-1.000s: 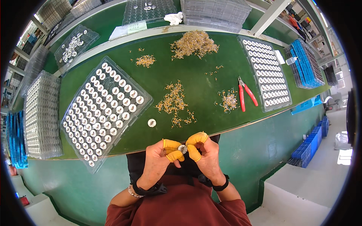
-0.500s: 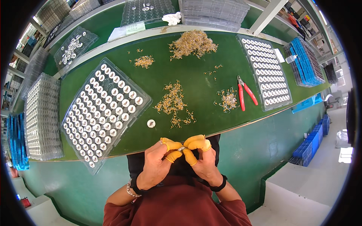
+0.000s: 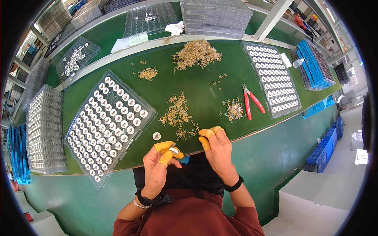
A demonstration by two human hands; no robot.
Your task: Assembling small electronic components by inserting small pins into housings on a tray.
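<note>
Left hand (image 3: 157,167), thumb and first fingers capped in yellow rubber cots, pinched on a small round silver-and-white part (image 3: 173,150) at the fingertips, just over the near edge of the green bench mat (image 3: 204,94). Right hand (image 3: 218,151), likewise capped in yellow, apart from the left, fingers half curled and holding nothing visible, tips resting at the mat's edge beside the nearest loose brass-coloured clips. Just beyond the left fingertips, a second small round white disc (image 3: 156,136) lying alone on the mat. Slightly ahead, between both hands, a scattered heap of small brass-coloured wire clips (image 3: 177,114). Left of the left hand, a clear plastic blister tray filled with rows of round white parts (image 3: 108,124), set at a slant. Ahead and right of the right hand, a smaller clump of clips (image 3: 234,110), then red-handled cutting pliers (image 3: 252,101) lying flat. Further right, a second clear tray of round white parts (image 3: 273,78). Farthest ahead, a large pile of brass-coloured clips (image 3: 197,53) near the mat's far edge.
</note>
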